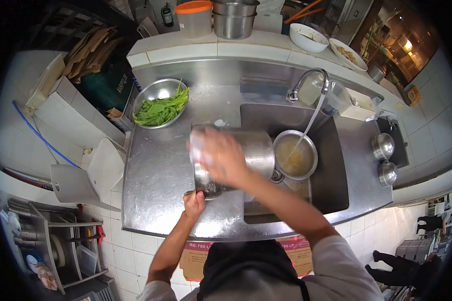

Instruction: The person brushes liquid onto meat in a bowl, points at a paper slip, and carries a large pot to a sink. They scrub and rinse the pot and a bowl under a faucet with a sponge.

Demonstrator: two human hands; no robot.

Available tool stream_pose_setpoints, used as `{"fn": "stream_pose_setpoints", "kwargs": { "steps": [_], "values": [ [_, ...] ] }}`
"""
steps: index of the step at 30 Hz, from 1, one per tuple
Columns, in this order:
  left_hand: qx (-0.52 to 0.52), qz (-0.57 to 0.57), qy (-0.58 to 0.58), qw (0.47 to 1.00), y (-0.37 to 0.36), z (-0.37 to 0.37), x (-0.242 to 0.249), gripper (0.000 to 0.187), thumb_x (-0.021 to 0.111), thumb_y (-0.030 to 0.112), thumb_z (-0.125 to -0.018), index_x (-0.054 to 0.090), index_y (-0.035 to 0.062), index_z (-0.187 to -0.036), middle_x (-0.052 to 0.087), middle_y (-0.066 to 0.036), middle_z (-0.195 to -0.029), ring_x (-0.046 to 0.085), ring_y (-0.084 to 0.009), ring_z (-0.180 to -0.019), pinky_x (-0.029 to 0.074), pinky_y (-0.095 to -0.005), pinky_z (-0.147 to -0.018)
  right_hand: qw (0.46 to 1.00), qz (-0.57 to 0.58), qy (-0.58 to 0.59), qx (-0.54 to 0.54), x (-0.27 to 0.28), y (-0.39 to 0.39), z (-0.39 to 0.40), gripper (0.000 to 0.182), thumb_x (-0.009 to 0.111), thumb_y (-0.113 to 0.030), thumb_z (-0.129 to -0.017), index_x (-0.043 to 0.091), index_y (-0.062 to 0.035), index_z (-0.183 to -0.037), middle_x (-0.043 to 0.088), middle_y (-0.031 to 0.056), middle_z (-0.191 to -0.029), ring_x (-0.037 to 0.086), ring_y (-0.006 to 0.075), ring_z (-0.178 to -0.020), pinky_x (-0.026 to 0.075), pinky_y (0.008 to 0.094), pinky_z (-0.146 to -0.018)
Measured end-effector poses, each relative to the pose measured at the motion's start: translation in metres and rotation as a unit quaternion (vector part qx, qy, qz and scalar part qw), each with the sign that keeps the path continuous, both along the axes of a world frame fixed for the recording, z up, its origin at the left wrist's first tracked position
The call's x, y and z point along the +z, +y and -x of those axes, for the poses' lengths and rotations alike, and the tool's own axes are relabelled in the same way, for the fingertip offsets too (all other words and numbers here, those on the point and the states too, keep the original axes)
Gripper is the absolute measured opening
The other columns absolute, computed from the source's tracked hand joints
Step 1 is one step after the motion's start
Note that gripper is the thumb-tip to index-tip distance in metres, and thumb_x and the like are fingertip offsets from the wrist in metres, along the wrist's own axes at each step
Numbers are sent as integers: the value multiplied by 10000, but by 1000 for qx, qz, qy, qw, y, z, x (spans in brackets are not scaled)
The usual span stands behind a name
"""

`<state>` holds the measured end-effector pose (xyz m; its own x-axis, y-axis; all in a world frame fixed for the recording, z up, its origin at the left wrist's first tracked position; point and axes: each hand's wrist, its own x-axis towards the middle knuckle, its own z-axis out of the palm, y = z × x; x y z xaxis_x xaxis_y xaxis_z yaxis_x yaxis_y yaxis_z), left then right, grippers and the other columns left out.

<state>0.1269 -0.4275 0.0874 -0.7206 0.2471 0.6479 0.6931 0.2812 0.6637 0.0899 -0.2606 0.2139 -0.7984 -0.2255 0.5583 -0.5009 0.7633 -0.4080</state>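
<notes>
A large steel pot (pixel 258 153) lies on its side over the counter and the left edge of the sink. Its mouth faces left. My left hand (pixel 194 202) is closed round the pot's near rim or handle. My right hand (pixel 218 155) is smeared by motion against the upper side near the mouth. Something whitish shows under its fingers; I cannot tell whether it is a pad or foam. Beside the pot's base, a steel bowl (pixel 311 165) of cloudy water with yellowish bits stands in the sink (pixel 331 193). Water runs into it from the curved faucet (pixel 326 80).
A steel bowl (pixel 140 96) of cut green leaves (pixel 160 109) sits at the counter's back left. Two round steel vessels (pixel 385 158) stand at the right. Along the back ledge are an orange-lidded tub (pixel 193 22), stacked pots (pixel 234 22) and a white bowl (pixel 306 40).
</notes>
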Motion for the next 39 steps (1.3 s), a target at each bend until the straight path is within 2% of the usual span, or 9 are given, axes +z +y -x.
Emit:
{"fn": "stream_pose_setpoints", "kwargs": {
  "steps": [3, 7, 10, 13, 19, 24, 30, 38, 39],
  "values": [
    [-44, 41, 31, 998, -18, -13, -33, 233, 458, 162, -822, 520, 9, -657, 481, -140, -521, 505, -304, -457, 397, -385, -438, 924, 55, -371, -80, 18, 15, 76, 320, 505, -417, -770, 622, -200, -974, 586, 113, -1006, 548, 307, -935, 436, 388, -795],
    [-78, 8, -153, 985, -19, -32, 8, 245, 506, 211, -823, 525, -14, -727, 518, -125, -574, 527, -247, -498, 410, -360, -475, 952, 71, -257, -149, -4, 16, 54, 386, 465, -472, -780, 631, -160, -938, 624, 103, -870, 575, 299, -853, 452, 392, -734],
    [39, 29, -283, 958, 16, -14, 117, 292, 467, 244, -857, 513, -34, -778, 524, -96, -587, 503, -128, -587, 409, -316, -537, 964, 140, -184, -131, 6, 0, 29, 332, 507, -400, -777, 624, -146, -958, 592, 109, -979, 563, 310, -878, 440, 392, -762],
    [82, -5, -270, 959, 26, 4, 124, 295, 411, 210, -881, 490, -41, -748, 504, -100, -573, 453, -119, -548, 383, -298, -513, 990, 81, -13, -114, 3, -20, -27, 296, 566, -299, -747, 601, -168, -1010, 504, 102, -1150, 522, 323, -956, 414, 395, -815],
    [91, 43, -175, 980, 14, -15, 82, 313, 376, 186, -894, 435, -11, -659, 374, -59, -463, 381, -115, -426, 302, -301, -408, 966, 87, 37, -240, -39, 94, -43, 199, 586, -234, -713, 634, -125, -873, 600, 119, -948, 578, 304, -812, 469, 362, -703],
    [97, -4, -99, 990, 18, -8, 39, 301, 392, 178, -886, 439, 11, -640, 345, -74, -429, 360, -135, -360, 274, -298, -372, 984, 95, 77, -132, -8, 7, -25, 252, 572, -215, -740, 619, -118, -968, 527, 125, -1105, 504, 336, -984, 390, 397, -844],
    [76, -29, -82, 993, 17, -2, 28, 277, 421, 155, -869, 460, 12, -635, 354, -82, -417, 398, -175, -336, 296, -308, -365, 967, 102, 132, -191, -44, 85, -18, 244, 565, -130, -752, 604, -75, -986, 547, 159, -1057, 519, 323, -975, 402, 392, -834],
    [-33, 53, 34, 997, -17, -13, -25, 207, 505, 151, -817, 508, 2, -673, 491, -145, -536, 508, -305, -457, 387, -374, -436, 998, 61, 21, 4, 9, -21, -31, 286, 603, -209, -721, 607, -185, -1007, 481, 50, -1184, 428, 302, -1086, 360, 402, -883],
    [-43, 61, -105, 992, -24, -22, -13, 262, 483, 204, -840, 518, -9, -692, 502, -160, -578, 519, -295, -511, 402, -363, -490, 998, 61, 24, 11, 1, -21, -45, 286, 603, -209, -721, 607, -185, -1007, 481, 50, -1184, 428, 302, -1086, 360, 402, -883]
  ]
}}
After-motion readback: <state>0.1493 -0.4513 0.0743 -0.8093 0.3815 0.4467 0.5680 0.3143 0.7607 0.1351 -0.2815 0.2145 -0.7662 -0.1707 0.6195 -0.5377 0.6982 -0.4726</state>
